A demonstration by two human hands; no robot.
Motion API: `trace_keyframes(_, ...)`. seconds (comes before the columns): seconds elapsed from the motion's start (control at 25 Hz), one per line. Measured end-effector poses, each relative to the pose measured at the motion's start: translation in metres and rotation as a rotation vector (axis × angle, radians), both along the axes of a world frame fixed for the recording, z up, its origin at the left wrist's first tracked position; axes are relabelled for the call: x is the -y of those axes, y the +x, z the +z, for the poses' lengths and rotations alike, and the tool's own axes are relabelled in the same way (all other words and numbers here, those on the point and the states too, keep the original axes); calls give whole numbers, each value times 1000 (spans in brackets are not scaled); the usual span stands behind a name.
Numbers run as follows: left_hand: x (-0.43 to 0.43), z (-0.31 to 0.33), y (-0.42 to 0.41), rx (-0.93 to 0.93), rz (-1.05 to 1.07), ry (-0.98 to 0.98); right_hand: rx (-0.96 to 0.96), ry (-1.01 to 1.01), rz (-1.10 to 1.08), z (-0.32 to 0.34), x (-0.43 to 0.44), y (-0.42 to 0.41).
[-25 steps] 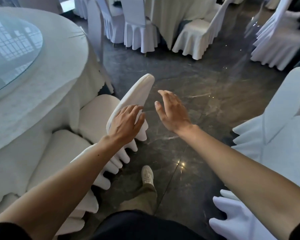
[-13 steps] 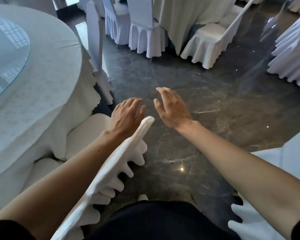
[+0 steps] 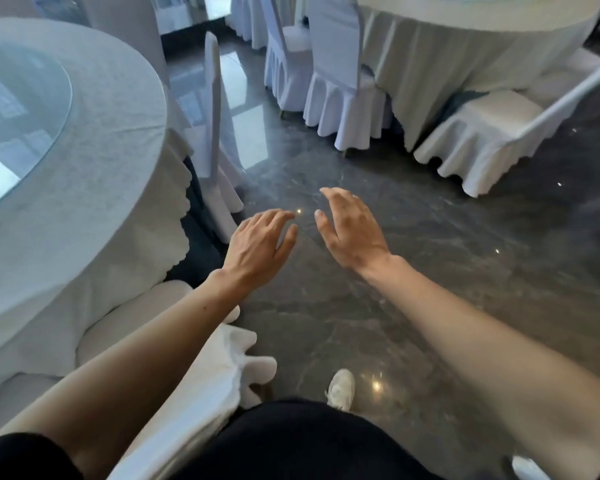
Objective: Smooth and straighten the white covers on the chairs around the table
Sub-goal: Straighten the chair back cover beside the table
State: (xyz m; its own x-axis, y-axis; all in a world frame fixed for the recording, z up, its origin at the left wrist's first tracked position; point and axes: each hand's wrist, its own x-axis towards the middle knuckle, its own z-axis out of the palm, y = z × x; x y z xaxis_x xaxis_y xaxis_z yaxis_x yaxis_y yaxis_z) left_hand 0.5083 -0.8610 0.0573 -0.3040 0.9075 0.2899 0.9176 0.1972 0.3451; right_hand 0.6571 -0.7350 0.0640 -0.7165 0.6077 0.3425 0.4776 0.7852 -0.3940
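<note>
since the earlier frames the left hand (image 3: 257, 247) has come off the chair back it was resting on; it now hangs in the air at frame centre, palm down, fingers spread loosely, holding nothing. the right hand (image 3: 354, 233) sits just beside it, a narrow gap between the two, palm turned inward, fingers wide and relaxed, also holding nothing. the covered chair (image 3: 201, 386) that stood ahead of the hands a second ago now lies low in the lower left of the frame, under the left forearm; its top edge runs diagonally toward the bottom edge. view has shifted forward: more of the far table and its chairs shows at the top.

white cover on that near chair: smooth matte cloth, taut over the back, breaking into soft rounded pleats at the skirt near lower centre. next chair (image 3: 213, 133), upper left of centre, seen edge-on, thin and upright, cover falling in straight folds to the floor. round table (image 3: 94, 188) at left: pale textured cloth with a scalloped hem, a glass disc (image 3: 18, 126) on top reflecting window panes. floor (image 3: 447, 271): dark grey polished stone, veined, with small bright glints. white shoe (image 3: 342, 388) at lower centre.
</note>
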Motion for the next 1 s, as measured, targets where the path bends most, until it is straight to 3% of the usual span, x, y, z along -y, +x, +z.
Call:
trace_keyframes(0.36, -154, 5, -67, 36, 232, -35, -31, -54, 217, 1, -186, -98)
trace_keyframes(1.0, -387, 10, -297, 107, 502, 54, 96, 7, 551, 12, -440, -377)
